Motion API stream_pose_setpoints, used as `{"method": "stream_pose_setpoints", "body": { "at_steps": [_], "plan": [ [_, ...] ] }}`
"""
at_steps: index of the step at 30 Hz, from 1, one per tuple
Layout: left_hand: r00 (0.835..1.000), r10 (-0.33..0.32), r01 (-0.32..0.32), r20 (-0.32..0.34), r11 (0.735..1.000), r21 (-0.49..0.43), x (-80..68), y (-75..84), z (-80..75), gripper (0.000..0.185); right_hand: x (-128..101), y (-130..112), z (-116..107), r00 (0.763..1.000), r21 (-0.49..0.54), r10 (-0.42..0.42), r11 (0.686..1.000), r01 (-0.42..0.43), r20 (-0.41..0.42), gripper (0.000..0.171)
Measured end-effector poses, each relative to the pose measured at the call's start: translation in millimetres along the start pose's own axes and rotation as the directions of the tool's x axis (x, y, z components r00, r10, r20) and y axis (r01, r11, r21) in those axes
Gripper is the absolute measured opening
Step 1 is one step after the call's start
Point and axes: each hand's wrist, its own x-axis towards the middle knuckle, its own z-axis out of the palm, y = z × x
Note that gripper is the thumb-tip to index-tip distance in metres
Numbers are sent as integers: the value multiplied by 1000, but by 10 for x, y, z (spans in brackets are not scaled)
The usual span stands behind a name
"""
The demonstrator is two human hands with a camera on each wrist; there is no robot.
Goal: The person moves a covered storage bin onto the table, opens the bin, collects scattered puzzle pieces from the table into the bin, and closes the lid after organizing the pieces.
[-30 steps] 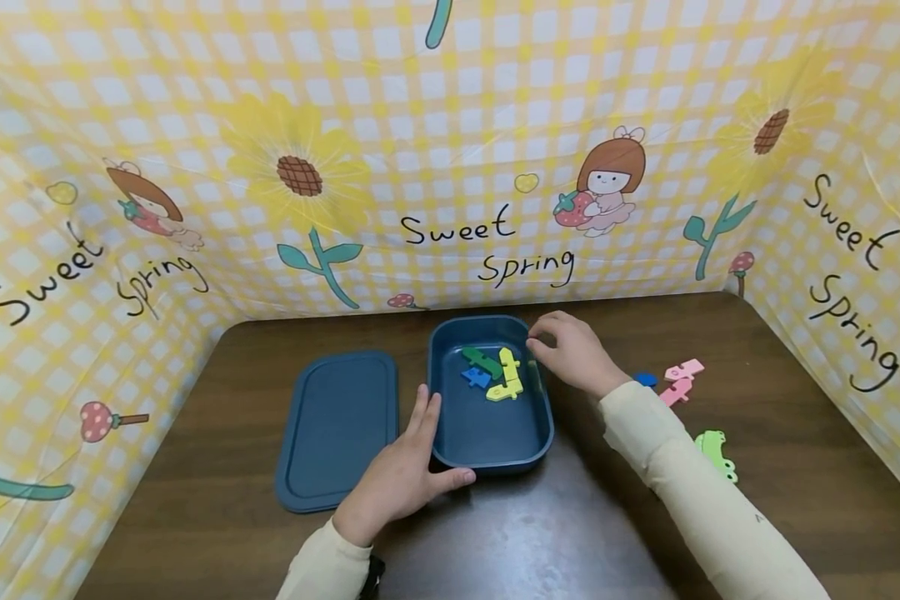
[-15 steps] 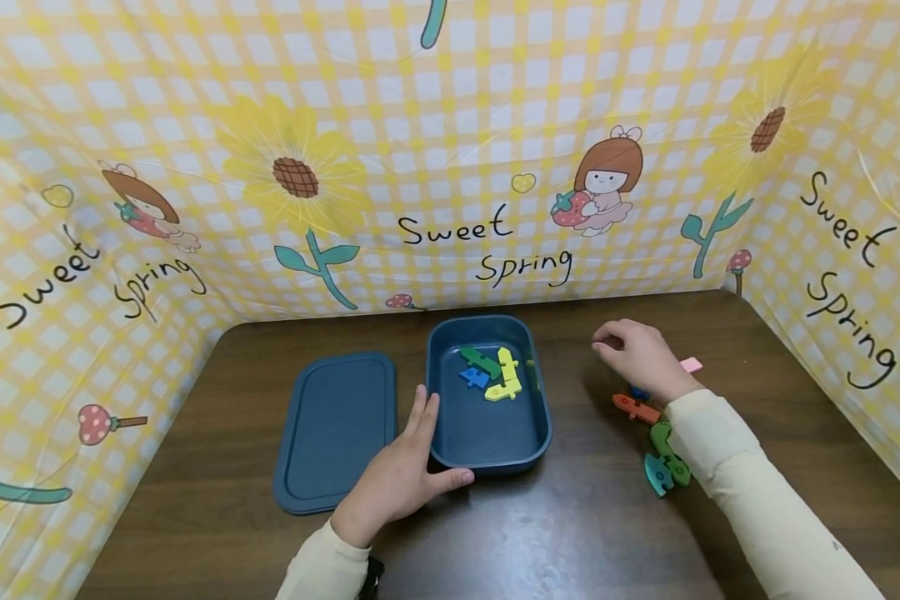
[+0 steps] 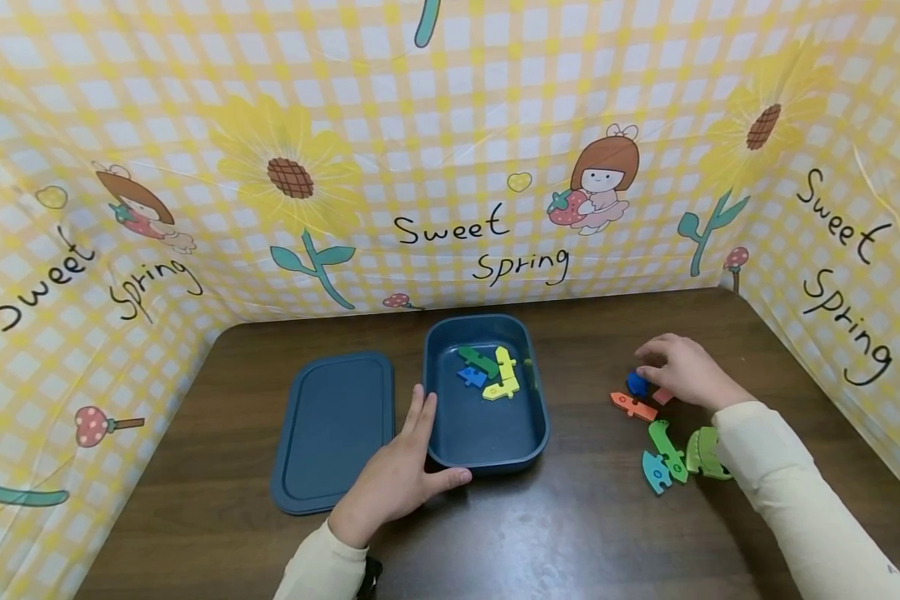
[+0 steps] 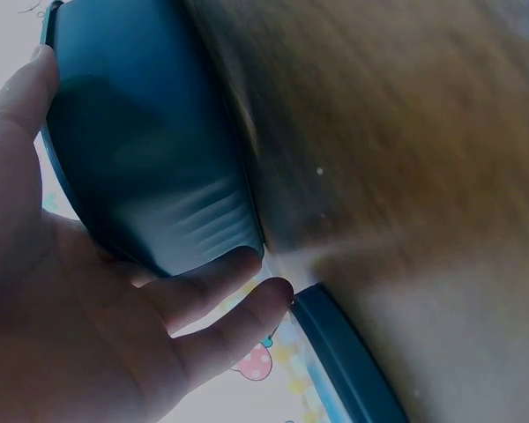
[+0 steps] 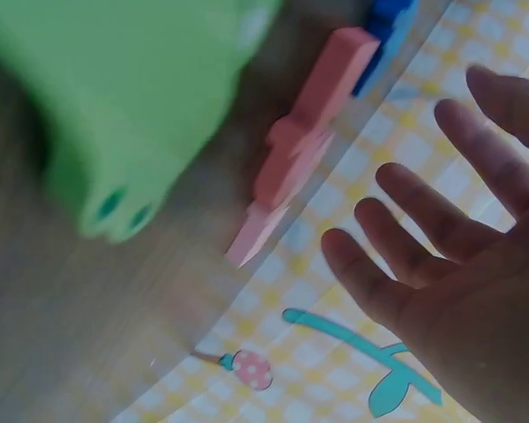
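My left hand [image 3: 396, 479] rests against the near left corner of a dark blue box [image 3: 544, 408], fingers and thumb stretched along its walls. Inside the box lie yellow puzzle pieces [image 3: 504, 377], a dark green piece [image 3: 480, 362] and a blue piece [image 3: 472, 377]. Over at the right, my right hand [image 3: 686, 368] hovers with parted fingers above pink puzzle pieces [image 5: 304, 132] and holds nothing. It partly covers them in the head view. A darker blue piece [image 3: 636, 383] lies by its fingertips, and an orange piece [image 3: 634, 407] is just nearer to me.
A matching blue lid [image 3: 335, 433] lies flat left of the box. On the right are green pieces [image 3: 667, 454], a teal piece [image 3: 656, 472] and a light green animal-head piece [image 3: 707, 454], partly behind the right sleeve. A checked cloth [image 3: 450, 167] walls the table's back and sides.
My right hand has moved from the box's right rim rightward to the loose pieces, uncovering the orange, green and teal ones. The left hand has stayed at the box.
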Motion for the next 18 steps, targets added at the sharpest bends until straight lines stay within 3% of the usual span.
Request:
{"method": "stream_pose_setpoints", "body": {
  "at_steps": [8, 18],
  "plan": [
    [1000, -12, 12, 3, 1000, -6, -7, 22, -8, 112, -70, 155, 0, 995, 3, 13, 1000, -13, 99, 46],
    [1000, -13, 13, 5, 1000, 6, 11, 1, 10, 113, -67, 256, 45, 995, -43, 3, 999, 2, 100, 39]
  ]
}}
